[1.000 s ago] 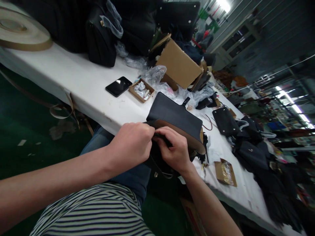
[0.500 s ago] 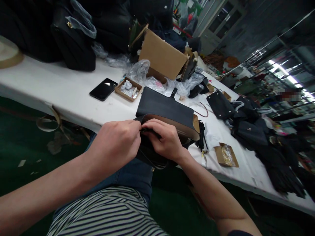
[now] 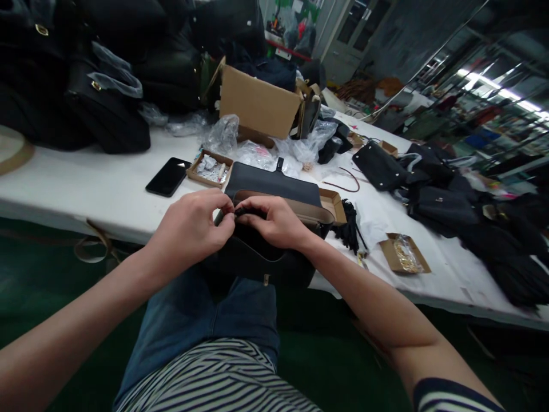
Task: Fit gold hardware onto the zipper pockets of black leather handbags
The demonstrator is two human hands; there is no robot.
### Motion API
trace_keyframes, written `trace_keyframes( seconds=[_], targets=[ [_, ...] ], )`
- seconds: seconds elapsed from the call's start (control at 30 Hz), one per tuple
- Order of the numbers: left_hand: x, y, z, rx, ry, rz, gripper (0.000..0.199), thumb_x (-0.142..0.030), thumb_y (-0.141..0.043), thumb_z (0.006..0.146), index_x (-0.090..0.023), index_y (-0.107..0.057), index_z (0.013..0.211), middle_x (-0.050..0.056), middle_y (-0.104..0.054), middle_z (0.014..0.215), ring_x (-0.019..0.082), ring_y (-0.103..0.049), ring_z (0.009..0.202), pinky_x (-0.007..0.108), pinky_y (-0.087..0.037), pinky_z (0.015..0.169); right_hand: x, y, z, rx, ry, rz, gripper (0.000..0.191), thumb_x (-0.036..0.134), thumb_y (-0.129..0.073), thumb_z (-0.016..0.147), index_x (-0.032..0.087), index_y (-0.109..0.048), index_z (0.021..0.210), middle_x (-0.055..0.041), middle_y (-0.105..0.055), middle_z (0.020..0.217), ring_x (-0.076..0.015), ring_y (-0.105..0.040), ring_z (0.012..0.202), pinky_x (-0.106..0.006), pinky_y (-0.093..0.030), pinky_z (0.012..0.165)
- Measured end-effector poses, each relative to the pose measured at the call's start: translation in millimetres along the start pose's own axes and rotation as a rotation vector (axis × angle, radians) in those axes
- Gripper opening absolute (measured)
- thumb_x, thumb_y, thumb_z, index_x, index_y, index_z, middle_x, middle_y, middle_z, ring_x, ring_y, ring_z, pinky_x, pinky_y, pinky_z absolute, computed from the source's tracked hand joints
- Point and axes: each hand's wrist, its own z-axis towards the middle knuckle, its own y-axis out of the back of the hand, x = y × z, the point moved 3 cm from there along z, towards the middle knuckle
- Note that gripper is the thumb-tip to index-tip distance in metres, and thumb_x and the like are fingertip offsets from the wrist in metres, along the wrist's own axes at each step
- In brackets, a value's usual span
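Observation:
A black handbag (image 3: 257, 266) rests at the table's near edge above my lap. Its flap (image 3: 274, 180) is folded back onto the table, showing a brown lining and the open mouth. My left hand (image 3: 195, 220) pinches the bag's upper left corner between thumb and fingers. Close beside it, my right hand (image 3: 277, 220) is closed on the bag's rim, its fingers bent at the opening. The fingertips of both hands nearly meet around a small dark part of the bag whose shape I cannot make out. A small metal clasp (image 3: 266, 280) shows on the bag's front.
Left of the bag lie a phone (image 3: 168, 176) and a small box of bits (image 3: 210, 169). Behind stands a cardboard carton (image 3: 259, 100) among clear plastic wrap. Black tassels (image 3: 349, 229) and a box of gold-coloured pieces (image 3: 404, 254) are to the right. Black bags (image 3: 441, 203) crowd both sides.
My view has shifted, showing more of the bag's front and mouth. My left hand has turned from a fist-like grip to a looser pinch; my right hand stays at the rim.

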Motion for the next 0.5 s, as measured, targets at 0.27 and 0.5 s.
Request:
trace_keyframes(
  seconds=[0.27, 0.5],
  targets=[
    [8.6, -6.5, 10.9, 0.005, 0.044, -0.167, 0.017, -0.034, -0.065, 0.089, -0.019, -0.073, 0.084, 0.006, -0.074, 0.09, 0.022, -0.065, 0.086, 0.036, -0.052, 0.082, -13.9, 0.6, 2.2, 0.061, -0.084, 0.158, 0.016, 0.022, -0.073, 0.097, 0.016, -0.082, 0.109, -0.005, -0.084, 0.108, -0.0213, -0.076, 0.101, -0.033, -0.056, 0.095],
    [9.1, -12.4, 11.5, -0.047, -0.027, -0.085, 0.013, -0.027, -0.063, 0.094, -0.019, -0.066, 0.085, 0.007, -0.069, 0.097, 0.024, -0.066, 0.092, 0.041, -0.054, 0.088, -9.9, 0.8, -0.4, 0.027, -0.054, 0.068, 0.016, 0.021, -0.07, 0.1, 0.016, -0.081, 0.11, -0.0058, -0.084, 0.11, -0.0211, -0.076, 0.101, -0.035, -0.057, 0.095]
  ],
)
